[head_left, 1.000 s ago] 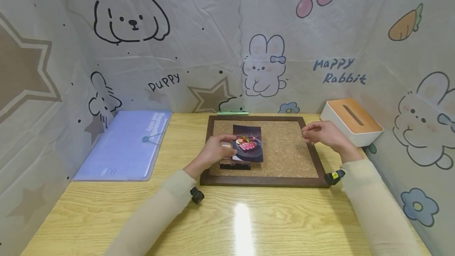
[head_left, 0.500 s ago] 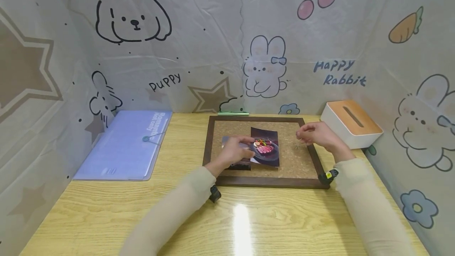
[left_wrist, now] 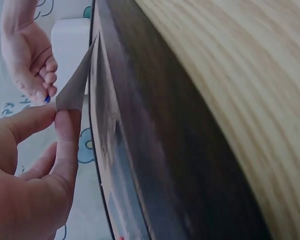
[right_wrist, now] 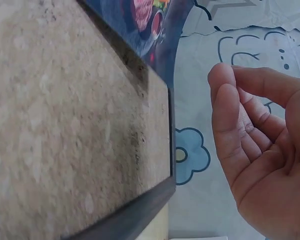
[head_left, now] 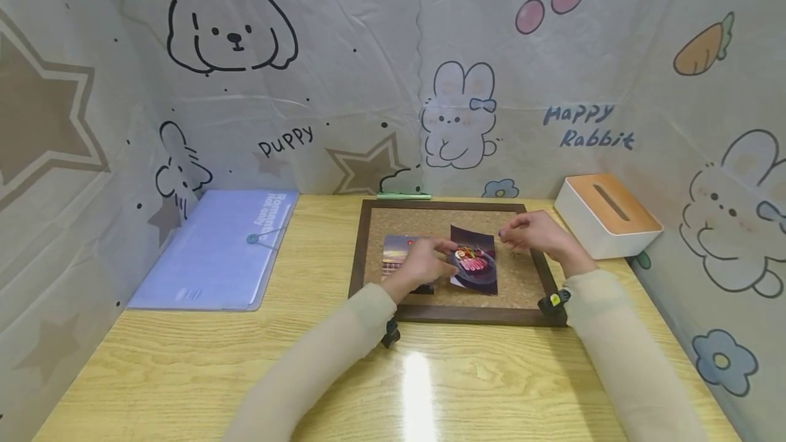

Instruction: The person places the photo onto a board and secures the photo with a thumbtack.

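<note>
My left hand point(head_left: 422, 264) pinches the left edge of a food photo point(head_left: 480, 277) between thumb and fingers, over the cork board point(head_left: 518, 285). The photo's pale back point(left_wrist: 74, 90) tilts up from the board in the left wrist view. Another photo point(head_left: 393, 251), with a dusky sky, lies on the board's left part, partly hidden under my left hand. My right hand point(head_left: 535, 232) is just right of the food photo, above the cork. Between its thumb and fingertip it pinches a small blue pushpin point(left_wrist: 47, 99), mostly hidden by the fingers.
A dark wooden frame point(head_left: 454, 314) borders the board. A green pen point(head_left: 403, 196) lies behind it. At the back right stands a white tissue box point(head_left: 589, 224) with a wooden lid, and a blue document folder point(head_left: 209, 251) lies on the left.
My left hand has carried the food photo rightward across the board, uncovering more of the other photo. My right hand has moved left toward it with the pushpin.
</note>
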Demonstrator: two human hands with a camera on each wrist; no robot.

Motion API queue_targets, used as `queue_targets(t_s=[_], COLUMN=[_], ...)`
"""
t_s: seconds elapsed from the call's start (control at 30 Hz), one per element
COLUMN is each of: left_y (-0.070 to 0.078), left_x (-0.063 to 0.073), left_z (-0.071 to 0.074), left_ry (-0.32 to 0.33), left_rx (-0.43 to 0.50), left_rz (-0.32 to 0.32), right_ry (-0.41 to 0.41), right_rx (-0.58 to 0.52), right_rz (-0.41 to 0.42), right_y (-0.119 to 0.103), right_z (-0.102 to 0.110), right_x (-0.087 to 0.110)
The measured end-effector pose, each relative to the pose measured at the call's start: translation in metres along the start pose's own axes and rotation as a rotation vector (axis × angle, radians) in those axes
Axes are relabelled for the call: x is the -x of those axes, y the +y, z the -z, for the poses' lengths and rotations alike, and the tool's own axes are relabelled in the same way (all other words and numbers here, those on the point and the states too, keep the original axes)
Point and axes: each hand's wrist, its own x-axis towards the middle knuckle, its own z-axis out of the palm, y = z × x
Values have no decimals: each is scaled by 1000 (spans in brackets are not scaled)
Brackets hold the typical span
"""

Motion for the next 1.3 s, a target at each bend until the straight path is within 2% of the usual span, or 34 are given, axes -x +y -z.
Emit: queue_targets(t_s=[0.13, 0.4, 0.57, 0.87, 1.17, 1.3], left_y=[0, -3, -3, 3, 5, 5], left_x=[-1, -6, -9, -9, -8, -7], left_z=[-7, -17, -22, -26, -29, -29], left_ry=[-2, 17, 40, 50, 57, 56], left_rx=[-34, -236, -314, -395, -399, -401], left_rz=[24, 40, 32, 20, 54, 50], right_ry=[-21, -81, -128, -170, -150, -140], right_rx=[-21, 6, 15, 69, 134, 145], right_rz=[-18, -58, -69, -56, -87, -109], right_y=[2, 5, 6, 14, 12, 10], right_z=[-6, -19, -26, -33, -36, -37], right_x=[-7, -21, -26, -35, -37, -38])
